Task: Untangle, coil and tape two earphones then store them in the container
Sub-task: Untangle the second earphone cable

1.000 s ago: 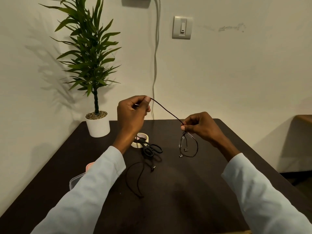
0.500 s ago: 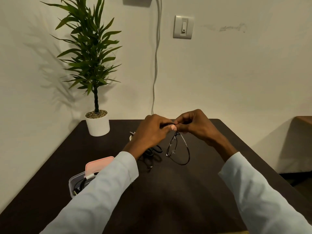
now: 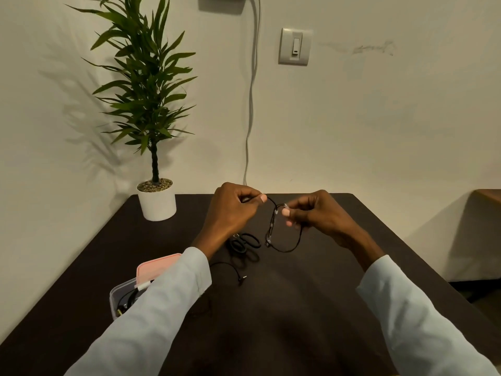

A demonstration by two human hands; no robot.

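Observation:
A black earphone cable (image 3: 284, 249) hangs as a loop above the dark table (image 3: 298, 308). My right hand (image 3: 317, 215) pinches the top of the loop. My left hand (image 3: 233, 210) pinches the free run of the same cable a short way to the left. The cable's tail with its jack plug (image 3: 242, 278) lies on the table below my left wrist. A clear container (image 3: 116, 297) with a pink lid (image 3: 156, 268) stands at the left, half hidden by my left sleeve, with a coiled earphone inside.
Black-handled scissors (image 3: 244, 244) lie on the table under my left hand. A potted plant in a white pot (image 3: 157, 203) stands at the back left corner. A wall with a switch and a hanging cord rises behind the table.
My left hand came down from a raised stretch to meet the right hand, then drew apart a little. The loop under my right hand has stayed hanging. The tape roll is no longer visible.

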